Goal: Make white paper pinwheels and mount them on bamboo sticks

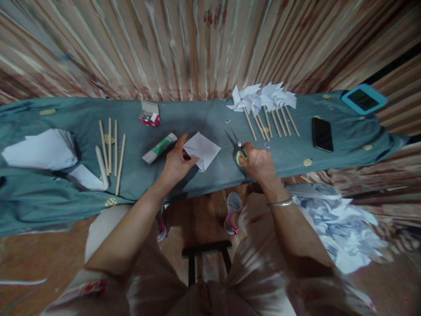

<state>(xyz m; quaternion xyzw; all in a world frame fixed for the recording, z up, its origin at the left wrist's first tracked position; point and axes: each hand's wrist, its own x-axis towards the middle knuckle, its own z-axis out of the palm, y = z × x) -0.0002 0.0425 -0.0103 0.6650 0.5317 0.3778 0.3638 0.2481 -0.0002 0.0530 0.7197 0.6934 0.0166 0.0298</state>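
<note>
Pinching folded white paper (201, 150) with left hand (176, 162), right hand (258, 163) gripping scissors (239, 147)

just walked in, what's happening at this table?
A person sits at a table covered in blue-grey cloth. The left hand pinches a folded white paper square; the right hand grips scissors lying on the cloth. Finished paper pinwheels on sticks lie at the back right, loose sticks and a paper stack at left, and a glue tube beside the left hand.

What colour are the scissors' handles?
Pale green, seen in the head view: the scissors lie under the right hand.
</note>
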